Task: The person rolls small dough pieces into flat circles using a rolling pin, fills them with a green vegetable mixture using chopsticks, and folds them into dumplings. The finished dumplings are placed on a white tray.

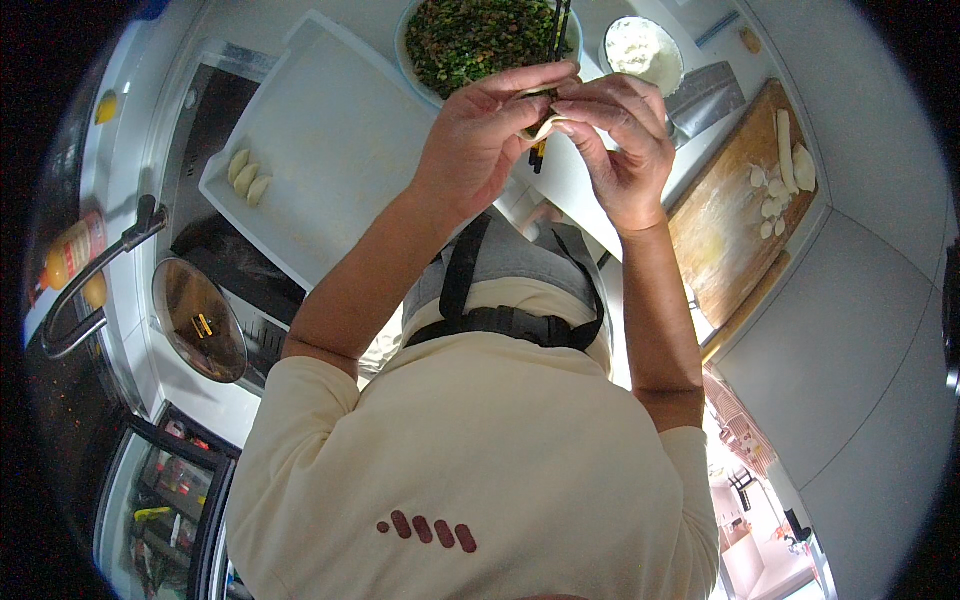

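Note:
Between both hands, a round dough wrapper (pixel 541 129) is bent around a dark green filling. My left hand (pixel 484 124) supports it from the left, thumb pressed near its middle. At its right edge, my right hand (pixel 622 135) pinches the dough between thumb and fingers. Just beyond sits a bowl of chopped green filling (pixel 480 45), partly hidden by my left hand. Black chopsticks (pixel 559 30) rest across the bowl, their lower ends showing below the wrapper. On the left, a white plastic tray (pixel 337 135) carries three folded dumplings (pixel 247 178) near its left end.
A bowl of flour (pixel 643 52) stands behind my right hand, with a cleaver blade (pixel 705 97) beside it. To the right, a floured wooden board (pixel 712 225) bears a dough roll (pixel 785 150) and several dough pieces (pixel 772 199). A glass lid (pixel 200 321) and faucet (pixel 97 277) are at left.

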### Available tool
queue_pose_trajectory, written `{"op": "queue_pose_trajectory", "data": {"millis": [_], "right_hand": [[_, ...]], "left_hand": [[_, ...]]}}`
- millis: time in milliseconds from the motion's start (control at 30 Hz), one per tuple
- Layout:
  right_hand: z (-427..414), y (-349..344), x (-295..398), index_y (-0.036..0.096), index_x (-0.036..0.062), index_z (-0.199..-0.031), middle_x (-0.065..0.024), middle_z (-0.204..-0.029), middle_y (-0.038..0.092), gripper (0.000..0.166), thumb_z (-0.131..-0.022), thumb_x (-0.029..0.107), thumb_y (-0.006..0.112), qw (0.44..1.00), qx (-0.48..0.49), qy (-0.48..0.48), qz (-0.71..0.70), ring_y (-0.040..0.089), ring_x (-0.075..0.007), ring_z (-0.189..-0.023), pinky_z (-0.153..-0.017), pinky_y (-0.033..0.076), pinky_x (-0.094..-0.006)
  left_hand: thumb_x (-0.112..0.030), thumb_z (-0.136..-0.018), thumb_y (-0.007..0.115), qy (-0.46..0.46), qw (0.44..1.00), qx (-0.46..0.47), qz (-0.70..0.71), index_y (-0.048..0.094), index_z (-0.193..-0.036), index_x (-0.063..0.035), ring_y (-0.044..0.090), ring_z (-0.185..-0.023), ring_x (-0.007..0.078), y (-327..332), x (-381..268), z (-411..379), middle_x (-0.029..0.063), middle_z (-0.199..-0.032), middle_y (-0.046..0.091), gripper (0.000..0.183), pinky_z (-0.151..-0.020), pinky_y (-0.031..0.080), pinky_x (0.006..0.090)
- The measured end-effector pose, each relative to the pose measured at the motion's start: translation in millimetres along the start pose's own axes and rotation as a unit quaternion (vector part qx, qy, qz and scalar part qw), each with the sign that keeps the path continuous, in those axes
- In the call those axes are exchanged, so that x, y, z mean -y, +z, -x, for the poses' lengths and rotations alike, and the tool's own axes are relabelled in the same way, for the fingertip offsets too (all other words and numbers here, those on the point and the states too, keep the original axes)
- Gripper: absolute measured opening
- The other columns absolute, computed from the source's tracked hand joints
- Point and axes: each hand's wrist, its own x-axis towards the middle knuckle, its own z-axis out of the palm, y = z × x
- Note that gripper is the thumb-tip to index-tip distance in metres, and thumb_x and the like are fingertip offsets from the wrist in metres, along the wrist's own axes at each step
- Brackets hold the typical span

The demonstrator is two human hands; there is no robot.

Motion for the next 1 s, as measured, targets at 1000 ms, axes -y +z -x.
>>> {"op": "queue_pose_trajectory", "data": {"millis": [1000], "right_hand": [[-15.4, 26.1, -8.5, 0.075, 0.0172, -0.086, -0.0023, -0.093, 0.063, 0.017, -0.070, 0.014, 0.080, 0.994, -0.066, 0.087, 0.012, 0.056, -0.0214, -0.089, -0.077, 0.047, -0.0341]], "left_hand": [[-0.008, -0.094, 0.049, -0.042, 0.998, -0.011, -0.042, 0.042, -0.138, 0.0007, 0.054, -0.120, 0.0177, -19.8, -25.2, -12.0, 0.0126, -0.129, 0.056, 0.046, -0.105, 0.044, 0.0349]]}}
